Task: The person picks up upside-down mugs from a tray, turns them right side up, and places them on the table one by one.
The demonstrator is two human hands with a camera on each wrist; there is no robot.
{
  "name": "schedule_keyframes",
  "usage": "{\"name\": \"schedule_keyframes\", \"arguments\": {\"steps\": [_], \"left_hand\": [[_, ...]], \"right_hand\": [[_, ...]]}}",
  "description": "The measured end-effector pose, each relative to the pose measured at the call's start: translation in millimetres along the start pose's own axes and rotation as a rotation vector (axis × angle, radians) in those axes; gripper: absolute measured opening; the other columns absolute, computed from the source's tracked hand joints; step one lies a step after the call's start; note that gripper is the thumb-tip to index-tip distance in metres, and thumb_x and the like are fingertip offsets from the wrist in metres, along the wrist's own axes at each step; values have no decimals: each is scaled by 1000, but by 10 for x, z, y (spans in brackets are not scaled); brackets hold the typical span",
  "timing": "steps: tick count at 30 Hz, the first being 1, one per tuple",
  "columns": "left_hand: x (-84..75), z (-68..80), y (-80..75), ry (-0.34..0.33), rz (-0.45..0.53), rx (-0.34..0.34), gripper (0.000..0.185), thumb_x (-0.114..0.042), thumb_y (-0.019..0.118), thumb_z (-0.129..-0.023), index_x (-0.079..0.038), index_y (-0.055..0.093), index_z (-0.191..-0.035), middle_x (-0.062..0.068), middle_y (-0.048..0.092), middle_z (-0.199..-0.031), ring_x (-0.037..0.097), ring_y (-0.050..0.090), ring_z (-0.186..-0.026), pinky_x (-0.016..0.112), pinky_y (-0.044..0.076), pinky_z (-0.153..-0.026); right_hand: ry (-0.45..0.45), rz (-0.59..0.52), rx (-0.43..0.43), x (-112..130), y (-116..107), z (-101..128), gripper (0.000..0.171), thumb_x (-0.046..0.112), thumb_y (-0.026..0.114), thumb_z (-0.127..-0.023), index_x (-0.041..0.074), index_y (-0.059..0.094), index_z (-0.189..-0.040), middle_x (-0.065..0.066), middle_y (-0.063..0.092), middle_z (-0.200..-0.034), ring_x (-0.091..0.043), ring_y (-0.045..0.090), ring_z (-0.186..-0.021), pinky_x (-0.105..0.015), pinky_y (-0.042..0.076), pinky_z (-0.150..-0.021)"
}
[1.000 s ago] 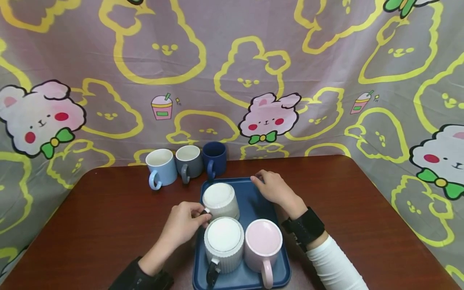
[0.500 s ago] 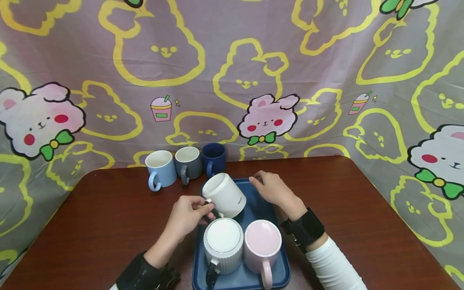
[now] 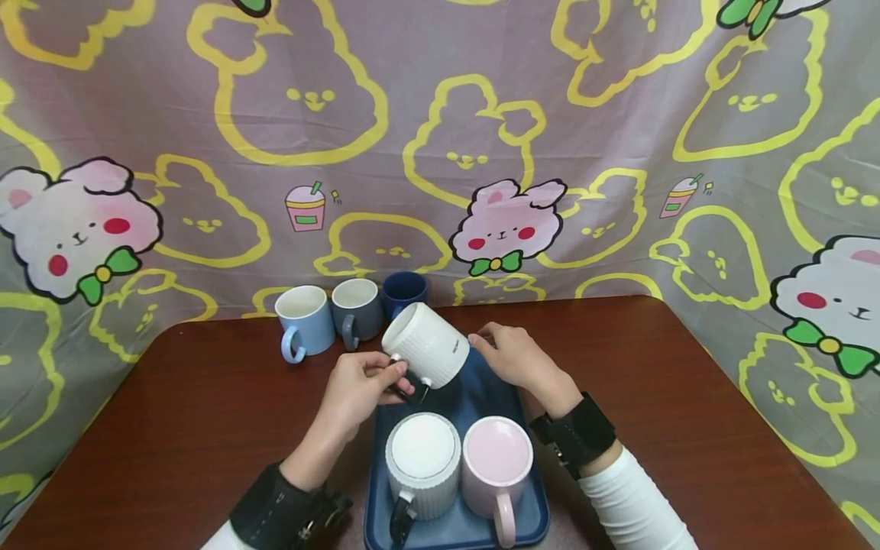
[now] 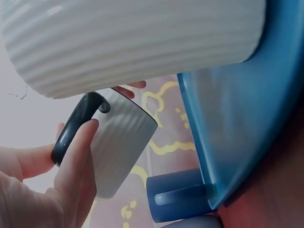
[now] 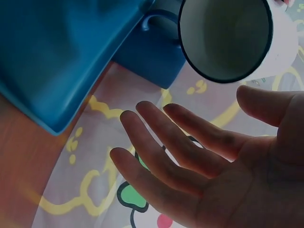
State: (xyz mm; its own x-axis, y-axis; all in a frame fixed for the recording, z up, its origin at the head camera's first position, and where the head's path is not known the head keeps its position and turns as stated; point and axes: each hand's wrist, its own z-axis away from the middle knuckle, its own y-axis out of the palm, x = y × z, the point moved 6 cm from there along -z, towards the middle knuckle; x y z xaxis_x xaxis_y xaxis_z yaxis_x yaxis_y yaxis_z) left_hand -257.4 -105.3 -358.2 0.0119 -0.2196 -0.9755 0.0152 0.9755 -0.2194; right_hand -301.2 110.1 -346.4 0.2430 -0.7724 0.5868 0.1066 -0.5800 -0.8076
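Observation:
My left hand (image 3: 371, 382) pinches the dark handle (image 4: 71, 128) of a white ribbed mug (image 3: 428, 353) and holds it tilted in the air over the far end of a blue tray (image 3: 481, 397). The mug's mouth (image 5: 223, 38) faces my right hand (image 3: 512, 355), which hovers open just to the right of it, fingers (image 5: 180, 142) spread and relaxed. Two mugs stand upside down on the near half of the tray: a second white ribbed mug (image 3: 422, 454) with a dark handle and a pink mug (image 3: 498, 458).
Three upright mugs line the back of the brown table (image 3: 687, 397): a light blue mug (image 3: 302, 317), a grey mug (image 3: 357, 305) and a dark blue mug (image 3: 404, 289). A cartoon-print cloth (image 3: 440, 137) hangs behind the table. Both wrists wear black bands.
The white ribbed mug stood upside down on the tray; my left hand has lifted it by the handle and tipped it sideways. My right hand has barely moved.

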Motion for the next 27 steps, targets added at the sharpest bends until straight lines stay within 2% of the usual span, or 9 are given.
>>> {"name": "schedule_keyframes", "arguments": {"steps": [9,17,25,27], "left_hand": [[-159,-94,38,21,122,-18,19,-4,62,-90,13,65,-97,10,67,-71,14,67,-65,33,59,-64],[-293,-157,64,19,212,2,22,-3,58,-92,16,61,-101,6,66,-70,11,67,-65,32,59,-65],[-376,-202,76,17,276,-8,25,-6,58,-93,17,60,-103,4,66,-69,12,67,-62,31,58,-66],[-397,-210,79,10,284,-10,25,-7,58,-93,16,60,-103,3,66,-69,12,68,-62,31,58,-67]], "right_hand": [[-5,35,-29,79,-87,27,43,34,51,-98,0,58,-123,-16,66,-111,-27,64,-97,-44,54,-86],[16,30,-17,163,-134,67,46,38,49,-98,2,57,-125,-13,66,-112,-26,64,-99,-44,54,-86],[52,23,-33,254,-184,128,48,38,45,-99,0,57,-126,-16,64,-119,-31,63,-105,-48,51,-90],[50,14,-37,285,-196,138,48,37,44,-100,0,58,-125,-16,66,-115,-30,64,-103,-47,52,-89]]}}
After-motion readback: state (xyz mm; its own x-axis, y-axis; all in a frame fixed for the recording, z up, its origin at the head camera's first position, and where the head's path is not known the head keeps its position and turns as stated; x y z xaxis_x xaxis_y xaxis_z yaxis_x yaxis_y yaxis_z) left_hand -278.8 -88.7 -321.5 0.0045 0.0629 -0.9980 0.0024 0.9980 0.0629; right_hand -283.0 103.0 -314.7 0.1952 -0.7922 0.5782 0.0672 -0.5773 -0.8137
